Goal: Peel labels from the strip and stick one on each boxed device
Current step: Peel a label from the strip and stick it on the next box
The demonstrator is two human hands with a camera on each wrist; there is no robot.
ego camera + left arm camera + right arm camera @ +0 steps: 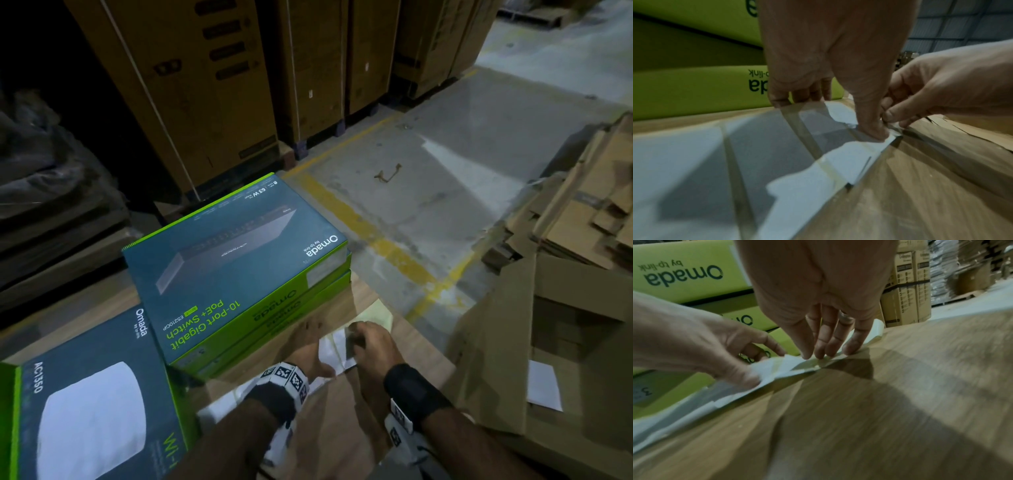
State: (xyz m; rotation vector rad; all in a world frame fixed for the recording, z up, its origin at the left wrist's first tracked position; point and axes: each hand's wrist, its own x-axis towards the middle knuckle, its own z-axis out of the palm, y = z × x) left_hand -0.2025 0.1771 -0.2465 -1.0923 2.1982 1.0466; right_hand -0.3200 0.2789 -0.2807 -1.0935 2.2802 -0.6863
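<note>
Pinching label strip (789, 146): left hand (830, 61), right hand (818, 288)

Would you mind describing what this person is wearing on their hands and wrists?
Both hands are bare. The left wrist carries a black strap with a white block printed in black square markers. The right wrist has a wide black band and a similar white marker block. One right-hand finger wears a ring.

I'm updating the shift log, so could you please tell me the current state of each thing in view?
label strip: lying on the cardboard surface, one end lifted by both hands.
left hand: pinching the strip, thumb on top.
right hand: fingers working at a label edge on the strip.
switch boxes: closed, stacked.
AC1350 box: closed, lying flat beside the stack.
flattened cartons: piled at the right.
</note>
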